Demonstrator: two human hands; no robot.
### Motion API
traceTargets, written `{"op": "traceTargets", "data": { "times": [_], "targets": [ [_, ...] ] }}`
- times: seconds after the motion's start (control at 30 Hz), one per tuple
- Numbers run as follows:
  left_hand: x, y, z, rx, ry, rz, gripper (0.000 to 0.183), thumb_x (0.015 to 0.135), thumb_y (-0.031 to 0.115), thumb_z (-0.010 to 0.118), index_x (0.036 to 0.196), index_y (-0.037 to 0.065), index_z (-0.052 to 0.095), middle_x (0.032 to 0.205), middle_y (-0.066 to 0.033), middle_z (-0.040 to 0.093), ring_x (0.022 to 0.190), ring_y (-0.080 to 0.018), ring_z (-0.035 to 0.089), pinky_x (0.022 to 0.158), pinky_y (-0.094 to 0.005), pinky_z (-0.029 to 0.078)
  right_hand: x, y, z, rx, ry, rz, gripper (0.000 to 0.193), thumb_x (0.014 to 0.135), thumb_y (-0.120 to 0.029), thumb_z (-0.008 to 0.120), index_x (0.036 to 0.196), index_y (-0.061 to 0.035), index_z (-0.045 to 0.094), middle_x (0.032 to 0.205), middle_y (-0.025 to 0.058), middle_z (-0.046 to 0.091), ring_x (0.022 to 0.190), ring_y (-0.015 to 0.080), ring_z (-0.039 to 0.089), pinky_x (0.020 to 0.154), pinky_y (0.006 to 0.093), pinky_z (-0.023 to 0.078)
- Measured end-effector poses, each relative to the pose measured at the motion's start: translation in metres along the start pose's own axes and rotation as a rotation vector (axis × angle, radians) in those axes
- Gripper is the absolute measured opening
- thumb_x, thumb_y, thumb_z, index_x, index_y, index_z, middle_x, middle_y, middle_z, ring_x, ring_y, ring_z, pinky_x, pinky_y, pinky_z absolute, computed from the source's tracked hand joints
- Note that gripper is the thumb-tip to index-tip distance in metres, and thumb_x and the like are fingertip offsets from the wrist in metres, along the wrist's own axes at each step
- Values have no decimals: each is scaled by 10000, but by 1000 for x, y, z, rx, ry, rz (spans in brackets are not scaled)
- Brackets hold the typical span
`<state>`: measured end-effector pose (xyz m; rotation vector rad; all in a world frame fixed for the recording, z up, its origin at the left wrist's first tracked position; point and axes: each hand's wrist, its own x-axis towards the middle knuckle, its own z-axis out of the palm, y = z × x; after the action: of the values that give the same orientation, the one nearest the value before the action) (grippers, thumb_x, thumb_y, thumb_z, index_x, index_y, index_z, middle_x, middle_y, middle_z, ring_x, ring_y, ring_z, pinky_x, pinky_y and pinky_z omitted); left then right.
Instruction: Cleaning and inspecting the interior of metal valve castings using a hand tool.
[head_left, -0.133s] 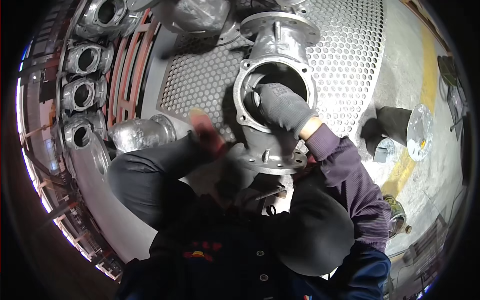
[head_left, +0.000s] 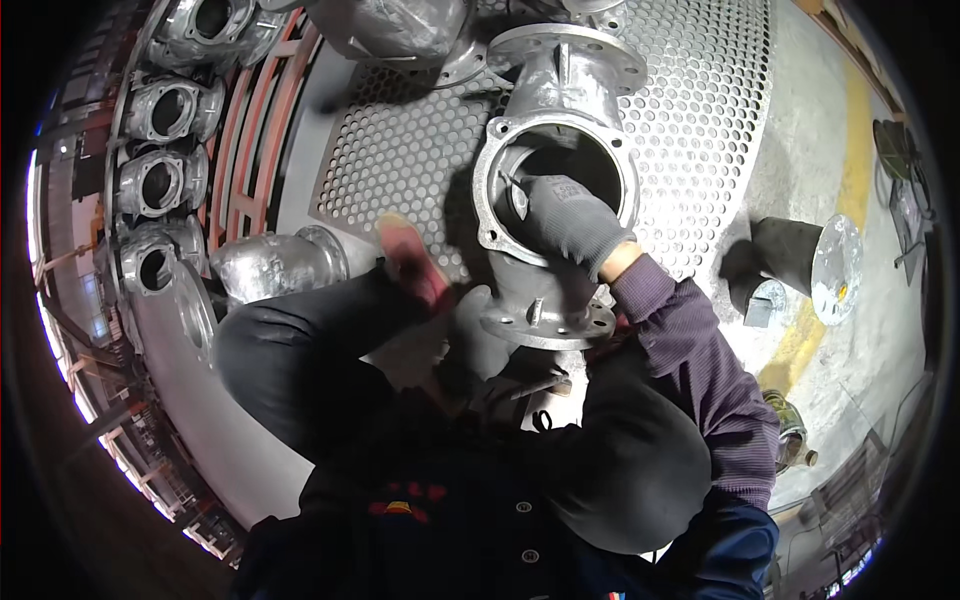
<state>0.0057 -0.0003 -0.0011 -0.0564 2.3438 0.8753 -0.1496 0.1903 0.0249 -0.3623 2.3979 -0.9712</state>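
Right hand [head_left: 575, 222], grey-gloved, small print [head_left: 570, 187] on back, is resting inside flanged valve body [head_left: 563, 95], finger grip I cannot tell; red lettering [head_left: 432, 492] is marking dark jacket [head_left: 420, 555].

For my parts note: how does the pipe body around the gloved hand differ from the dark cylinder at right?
The pipe body is mostly silvery; the cylinder has a dark side. The pipe body shows a flange at each end; the cylinder shows only one. The right hand reaches into the pipe body; none touches the cylinder. Both have round flanges.
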Motion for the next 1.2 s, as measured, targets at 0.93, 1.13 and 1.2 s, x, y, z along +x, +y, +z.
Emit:
{"op": "traceTargets", "data": {
  "times": [0.93, 1.13, 1.2],
  "targets": [
    [-6, -7, 10, -93, 174, 174, 202, 884, 165, 571, 1018, 19, 536, 897, -102, 614, 831, -229, 610, 776, -366, 504, 14, -3, 9, -78, -209, -114, 244, 774, -152, 578, 909, 21, 686, 897, 264, 646, 872, 381, 649, 741, 421, 513],
    [-2, -33, 33, -396, 187, 87, 223, 907, 223, 519, 1010, 26, 538, 912, -104, 616, 839, -257, 610, 803, -411, 497, 4, 2, 5, -98, -168, -187, 207, 774, -173, 605, 779, 30, 646, 755, 256, 623, 765, 394, 631, 664, 437, 497],
    [6, -74, 57, -920, 182, -84, 264, 913, 266, 502, 1012, 25, 538, 937, -109, 609, 861, -252, 603, 812, -414, 494, 4, -4, 0, -137, -180, -249, 212, 775, -167, 598, 795, 39, 647, 762, 255, 625, 775, 394, 631, 661, 437, 497]
  ]
}}
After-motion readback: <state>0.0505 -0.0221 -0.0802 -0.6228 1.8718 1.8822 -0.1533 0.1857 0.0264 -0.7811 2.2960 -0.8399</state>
